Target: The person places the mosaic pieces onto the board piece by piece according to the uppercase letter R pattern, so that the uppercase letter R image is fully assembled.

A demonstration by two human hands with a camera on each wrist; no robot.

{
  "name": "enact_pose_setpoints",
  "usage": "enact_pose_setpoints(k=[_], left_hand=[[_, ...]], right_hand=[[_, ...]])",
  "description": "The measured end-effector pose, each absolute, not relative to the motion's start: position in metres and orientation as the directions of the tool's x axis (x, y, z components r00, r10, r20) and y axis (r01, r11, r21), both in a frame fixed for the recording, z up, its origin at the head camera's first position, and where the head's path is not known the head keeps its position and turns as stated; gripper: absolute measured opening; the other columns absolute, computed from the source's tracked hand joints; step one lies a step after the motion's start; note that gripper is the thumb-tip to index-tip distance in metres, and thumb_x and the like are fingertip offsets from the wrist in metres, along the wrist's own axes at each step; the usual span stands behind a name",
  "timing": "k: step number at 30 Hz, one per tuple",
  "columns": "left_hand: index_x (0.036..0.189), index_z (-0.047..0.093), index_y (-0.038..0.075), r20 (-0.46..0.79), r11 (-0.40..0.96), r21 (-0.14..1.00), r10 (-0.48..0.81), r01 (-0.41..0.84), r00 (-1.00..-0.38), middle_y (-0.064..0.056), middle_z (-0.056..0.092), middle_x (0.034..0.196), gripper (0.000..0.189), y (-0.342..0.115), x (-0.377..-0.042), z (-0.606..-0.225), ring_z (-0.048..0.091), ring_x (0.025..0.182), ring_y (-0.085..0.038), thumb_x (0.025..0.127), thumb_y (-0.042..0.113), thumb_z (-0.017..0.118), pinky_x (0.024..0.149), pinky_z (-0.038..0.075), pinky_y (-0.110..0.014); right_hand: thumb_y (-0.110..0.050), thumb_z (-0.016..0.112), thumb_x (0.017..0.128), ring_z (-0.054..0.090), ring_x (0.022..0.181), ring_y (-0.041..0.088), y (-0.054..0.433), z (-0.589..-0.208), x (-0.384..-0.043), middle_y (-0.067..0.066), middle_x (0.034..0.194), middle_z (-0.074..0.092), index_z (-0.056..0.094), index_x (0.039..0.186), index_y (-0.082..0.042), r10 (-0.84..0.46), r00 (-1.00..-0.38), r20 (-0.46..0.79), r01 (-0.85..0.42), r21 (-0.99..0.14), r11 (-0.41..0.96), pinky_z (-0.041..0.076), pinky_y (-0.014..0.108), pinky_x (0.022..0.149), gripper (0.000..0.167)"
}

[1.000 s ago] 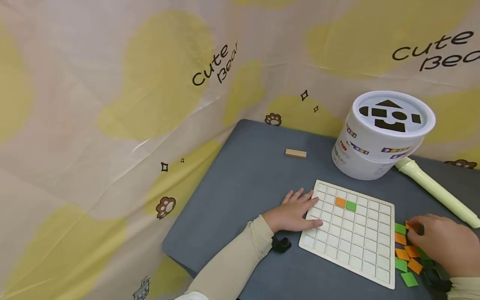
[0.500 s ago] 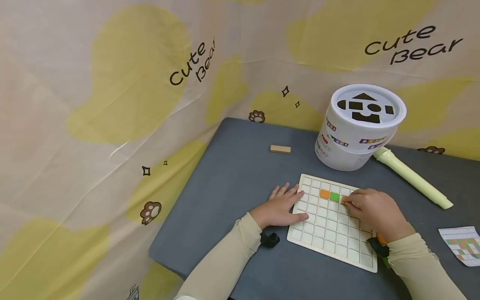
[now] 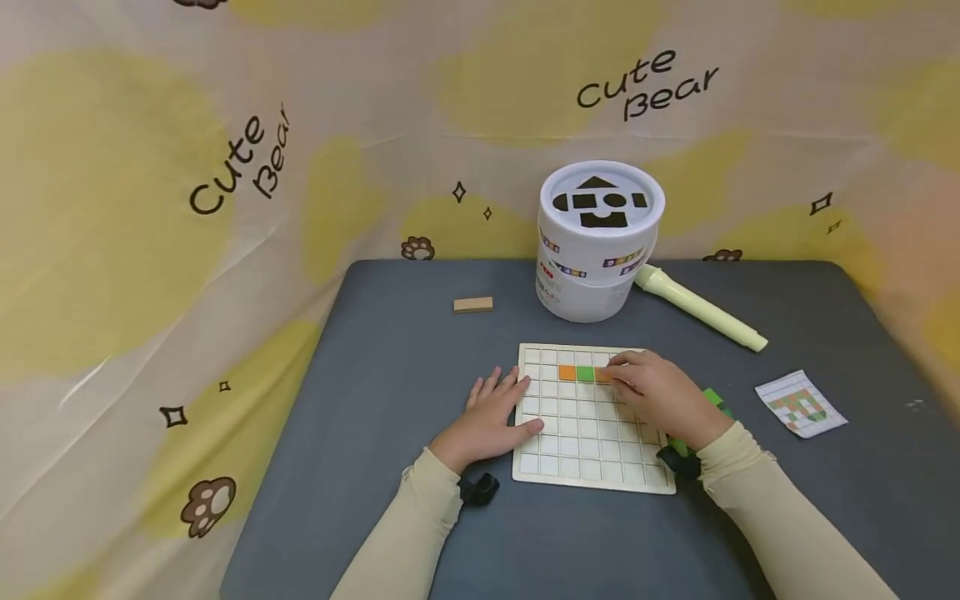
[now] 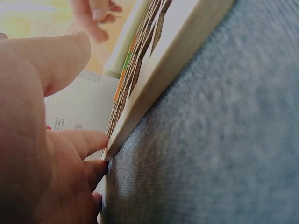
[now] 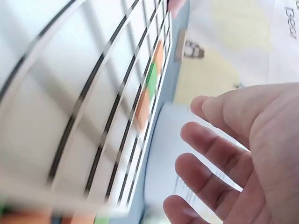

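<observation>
Here's the right hand (image 3: 663, 396), reaching in over the far half of the white grid board (image 3: 592, 454), and the fingers are loose with nothing between them! The right-wrist view gives it away: daylight between thumb and fingertips, and the near orange tile (image 5: 143, 110) lying on the grid, clear of them. From the head that tile sits just left of the fingertips, partly tucked behind them. Does it lie quite flat in its square? Too blurred for me to call.

It's a square tile, so no long axis to speak of; what counts is the row, running side to side along the far edge, second line in. Left to right it reads far orange tile (image 3: 567, 372), green tile (image 3: 585, 374), near orange tile, neighbours all.

The right hand is clearly the closer one to that right-hand end. And the loose tiles (image 3: 712, 397) lie on its side too, by the board's right edge, half hidden by hand and wrist. Over on the opposite edge, the left hand (image 3: 483, 427) rests spread, fingertips and thumb on the board, gripping nothing. The pattern card (image 3: 801, 404) lies farther right, well apart.
</observation>
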State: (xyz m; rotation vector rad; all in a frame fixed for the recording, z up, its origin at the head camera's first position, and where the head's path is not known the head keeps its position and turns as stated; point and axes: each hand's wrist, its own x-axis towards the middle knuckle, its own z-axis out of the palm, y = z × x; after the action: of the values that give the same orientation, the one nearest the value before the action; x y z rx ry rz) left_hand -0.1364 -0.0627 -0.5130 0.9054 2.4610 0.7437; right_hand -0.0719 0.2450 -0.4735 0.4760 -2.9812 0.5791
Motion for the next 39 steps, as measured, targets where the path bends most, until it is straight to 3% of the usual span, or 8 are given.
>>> enact_pose_setpoints(k=[7, 12, 17, 19, 24, 34, 39], left_hand=[[0.17, 0.031, 0.016, -0.204, 0.653, 0.612, 0.676, 0.446, -0.709, -0.005, 0.014, 0.178, 0.085, -0.067, -0.136, -0.514, -0.001, 0.164, -0.03, 0.103, 0.062, 0.057, 0.127, -0.004, -0.055], [0.17, 0.031, 0.016, -0.202, 0.652, 0.603, 0.682, 0.459, -0.703, -0.005, 0.014, 0.178, 0.085, -0.063, -0.137, -0.513, -0.001, 0.164, -0.03, 0.103, 0.062, 0.056, 0.127, -0.003, -0.055], [0.17, 0.031, 0.017, -0.202, 0.658, 0.592, 0.68, 0.465, -0.705, -0.004, 0.014, 0.178, 0.085, -0.062, -0.138, -0.515, -0.001, 0.164, -0.03, 0.103, 0.063, 0.056, 0.127, -0.004, -0.056], [0.171, 0.031, 0.017, -0.205, 0.661, 0.589, 0.678, 0.464, -0.706, -0.004, 0.014, 0.178, 0.085, -0.063, -0.138, -0.516, -0.001, 0.164, -0.03, 0.103, 0.063, 0.056, 0.127, -0.004, -0.056], [0.171, 0.03, 0.017, -0.209, 0.665, 0.588, 0.675, 0.46, -0.708, -0.004, 0.014, 0.178, 0.085, -0.062, -0.139, -0.517, -0.001, 0.164, -0.03, 0.103, 0.062, 0.056, 0.127, -0.003, -0.056], [0.171, 0.03, 0.018, -0.211, 0.662, 0.592, 0.677, 0.459, -0.705, -0.004, 0.013, 0.178, 0.084, -0.062, -0.139, -0.514, -0.002, 0.164, -0.029, 0.103, 0.06, 0.058, 0.127, -0.004, -0.055], [0.171, 0.029, 0.018, -0.213, 0.658, 0.604, 0.677, 0.45, -0.705, -0.003, 0.012, 0.178, 0.085, -0.063, -0.138, -0.515, -0.002, 0.164, -0.029, 0.103, 0.06, 0.058, 0.127, -0.004, -0.054]], right_hand=[[-0.009, 0.064, 0.107, 0.063, 0.12, 0.041, 0.29, -0.474, -0.047, 0.021, 0.135, 0.066, 0.073, 0.136, -0.002, -0.098, -0.995, 0.012, -0.092, -0.473, 0.876, 0.052, 0.062, 0.096, 0.031], [-0.012, 0.068, 0.104, 0.064, 0.112, 0.041, 0.325, -0.476, -0.025, 0.024, 0.13, 0.067, 0.071, 0.135, 0.002, 0.01, -0.999, -0.041, 0.028, -0.457, 0.889, 0.052, 0.065, 0.092, 0.034], [-0.015, 0.078, 0.097, 0.06, 0.089, 0.029, 0.341, -0.48, -0.016, 0.021, 0.118, 0.07, 0.074, 0.129, 0.003, 0.022, -0.996, -0.086, 0.056, -0.424, 0.904, 0.053, 0.051, 0.075, 0.037], [-0.015, 0.079, 0.096, 0.062, 0.09, 0.031, 0.343, -0.481, -0.013, 0.022, 0.118, 0.07, 0.074, 0.128, 0.004, 0.027, -0.994, -0.105, 0.069, -0.418, 0.906, 0.054, 0.051, 0.076, 0.038], [-0.018, 0.082, 0.094, 0.064, 0.113, 0.048, 0.346, -0.479, -0.007, 0.031, 0.128, 0.067, 0.074, 0.127, 0.004, 0.071, -0.985, -0.16, 0.129, -0.388, 0.913, 0.052, 0.068, 0.091, 0.041], [-0.019, 0.086, 0.089, 0.068, 0.104, 0.045, 0.352, -0.487, 0.0, 0.03, 0.121, 0.071, 0.076, 0.123, 0.004, 0.075, -0.987, -0.141, 0.123, -0.369, 0.921, 0.054, 0.066, 0.086, 0.042], [-0.02, 0.086, 0.087, 0.067, 0.108, 0.047, 0.352, -0.49, 0.004, 0.031, 0.122, 0.07, 0.077, 0.123, 0.003, 0.077, -0.99, -0.118, 0.114, -0.35, 0.93, 0.053, 0.067, 0.087, 0.044]])
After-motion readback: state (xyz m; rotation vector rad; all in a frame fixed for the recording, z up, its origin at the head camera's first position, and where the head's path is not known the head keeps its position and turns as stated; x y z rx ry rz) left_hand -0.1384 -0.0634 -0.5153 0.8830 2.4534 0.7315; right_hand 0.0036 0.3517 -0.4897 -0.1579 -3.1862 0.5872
